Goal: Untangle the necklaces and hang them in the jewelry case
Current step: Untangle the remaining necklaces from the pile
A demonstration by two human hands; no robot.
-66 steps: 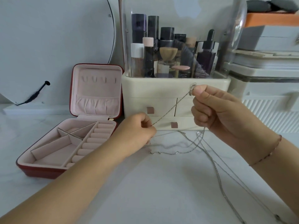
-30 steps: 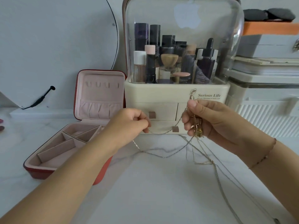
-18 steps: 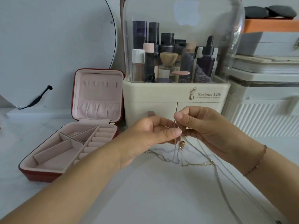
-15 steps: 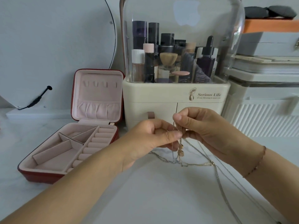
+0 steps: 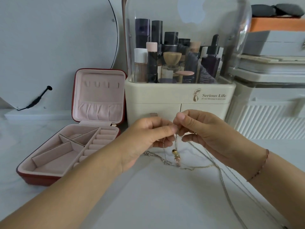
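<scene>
Both forearms reach in from the bottom corners and meet in front of the person, just above the white table (image 5: 156,204). The left hand (image 5: 146,138) is turned with its back to the camera. Its fingers are curled and its thumb and forefinger pinch thin chain at their tips. The right hand (image 5: 204,134) faces it, knuckles up, with thumb and forefinger pressed together on the same bunch of chain. The pinching tips of the two hands touch or nearly touch. A thin bracelet (image 5: 260,169) sits on the right wrist.

The necklaces (image 5: 175,158) hang from this shared pinch as a tangle. Several fine strands drop to the table between the hands, with a small gold pendant (image 5: 174,151) dangling just under the fingertips. Loose loops lie on the table below and to the left. A longer silver chain (image 5: 226,184) trails from the tangle across the table toward the lower right edge.

The jewelry case (image 5: 38,179) stands open to the left of the hands, well apart from the necklaces. Its red shell is lined in pink, and the hooks (image 5: 101,84) in its upright lid carry nothing. Behind the hands is a cream cosmetics organizer (image 5: 165,98) with a clear dome, and a round mirror (image 5: 57,38) leans at the back left.
</scene>
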